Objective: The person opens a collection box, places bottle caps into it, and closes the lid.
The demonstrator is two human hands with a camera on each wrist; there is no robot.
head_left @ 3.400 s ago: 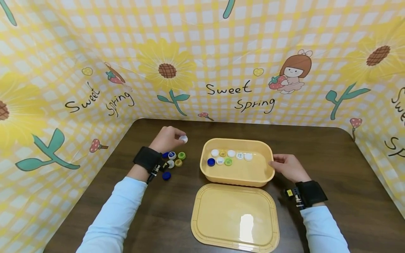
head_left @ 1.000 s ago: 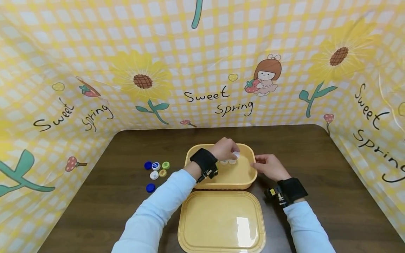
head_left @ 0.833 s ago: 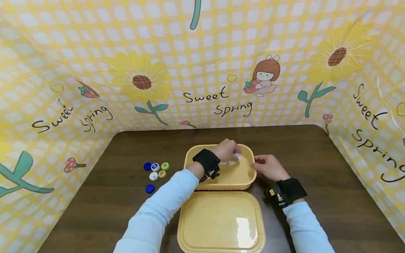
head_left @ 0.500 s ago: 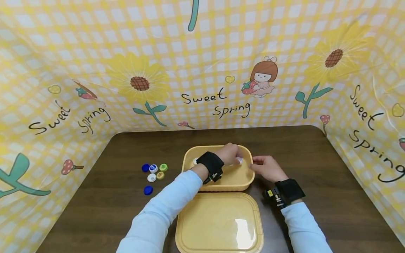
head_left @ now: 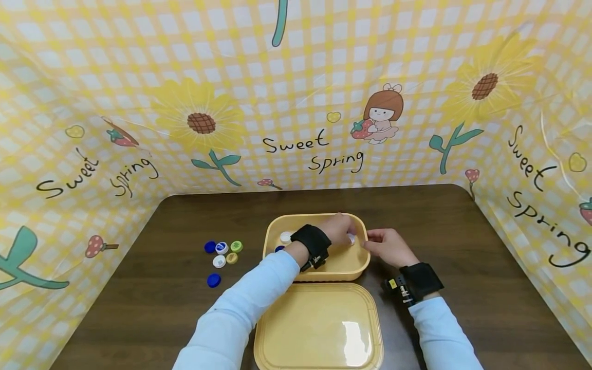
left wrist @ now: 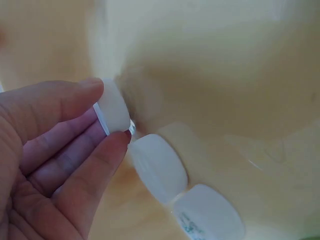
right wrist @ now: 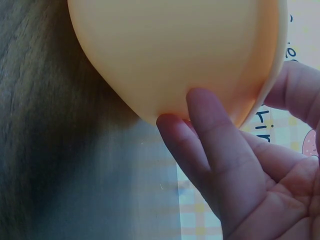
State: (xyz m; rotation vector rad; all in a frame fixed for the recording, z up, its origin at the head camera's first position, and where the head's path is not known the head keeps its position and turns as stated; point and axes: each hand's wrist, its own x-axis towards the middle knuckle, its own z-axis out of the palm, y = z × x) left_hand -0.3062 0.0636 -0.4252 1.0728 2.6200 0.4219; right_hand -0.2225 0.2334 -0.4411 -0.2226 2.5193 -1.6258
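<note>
My left hand (head_left: 336, 228) reaches inside the yellow plastic box (head_left: 344, 267) near its right end. Between thumb and fingers it pinches a white bottle cap (left wrist: 114, 107), tilted on edge in the left wrist view. Two more white caps (left wrist: 160, 167) lie in a line beside it on the box floor. A white cap (head_left: 285, 237) and part of a blue cap (head_left: 279, 248) show at the box's left; my hand and wrist hide the others. My right hand (head_left: 392, 247) holds the box's right end, thumb over the rim and fingers against the outer wall (right wrist: 175, 60).
Left of the box lie several loose caps on the dark table: blue (head_left: 214, 280), white (head_left: 219, 261), gold (head_left: 232, 258) and green (head_left: 236, 246) among them. The yellow lid (head_left: 319, 329) lies flat in front of the box. A checked cloth (head_left: 296, 103) hangs behind.
My left hand has carried the white cap from beside the loose caps over into the box, then lowered it toward the right end. The right hand stays at the box; the view has shifted slightly.
</note>
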